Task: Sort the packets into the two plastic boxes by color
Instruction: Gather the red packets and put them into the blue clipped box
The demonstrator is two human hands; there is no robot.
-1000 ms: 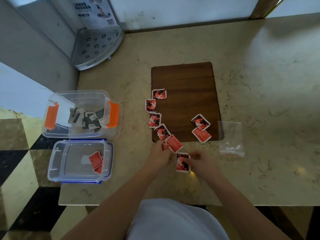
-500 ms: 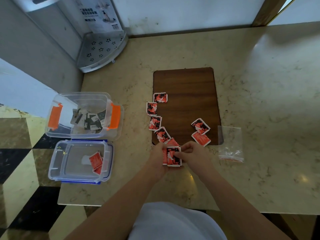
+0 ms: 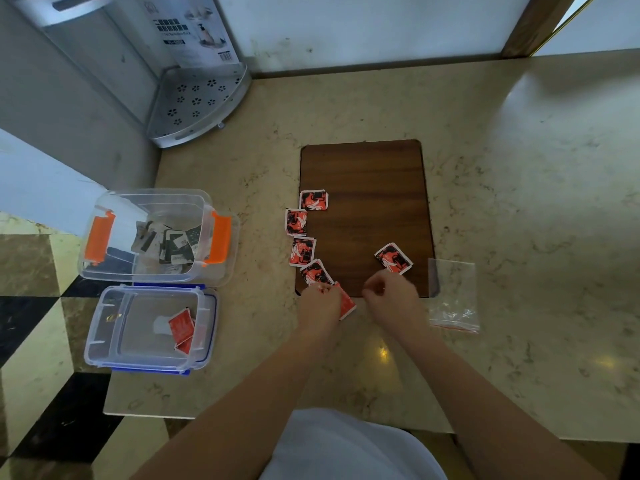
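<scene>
Our left hand (image 3: 320,303) pinches a small stack of red packets (image 3: 346,301) at the near edge of the wooden board (image 3: 367,188); our right hand (image 3: 391,296) curls over another by the loose packet (image 3: 394,258); its grip we cannot tell. We should square the stack before carrying it left to the blue-clipped box (image 3: 104,327). The stack's count is hidden.

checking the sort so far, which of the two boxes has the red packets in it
The blue-clipped box, nearer the person, holds red packets. The orange-clipped box behind it holds dark ones.
</scene>
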